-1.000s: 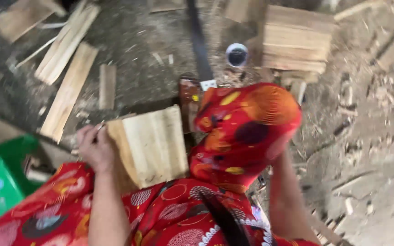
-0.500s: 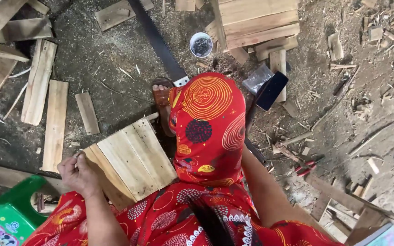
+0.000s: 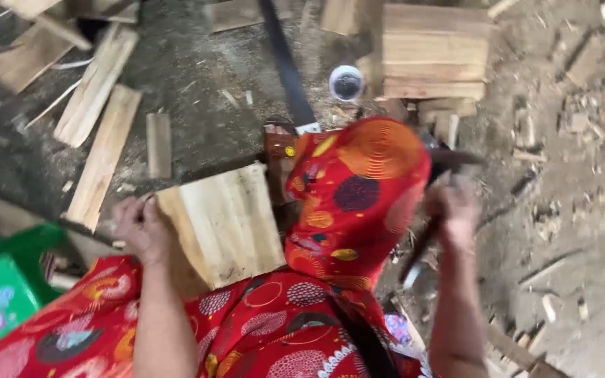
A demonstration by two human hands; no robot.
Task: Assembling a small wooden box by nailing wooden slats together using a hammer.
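On one wooden panel (image 3: 225,220) left hand (image 3: 141,227); right hand (image 3: 453,210) grips, seemingly, one hammer (image 3: 435,199).

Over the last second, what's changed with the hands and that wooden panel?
The right hand has come up beside the raised knee and now grips a dark-handled tool, probably a hammer, though it is blurred; before, that hand was hidden behind the knee. The left hand stays at the left edge of the wooden panel, which still rests on the lap. The saw and small cup still lie on the ground.
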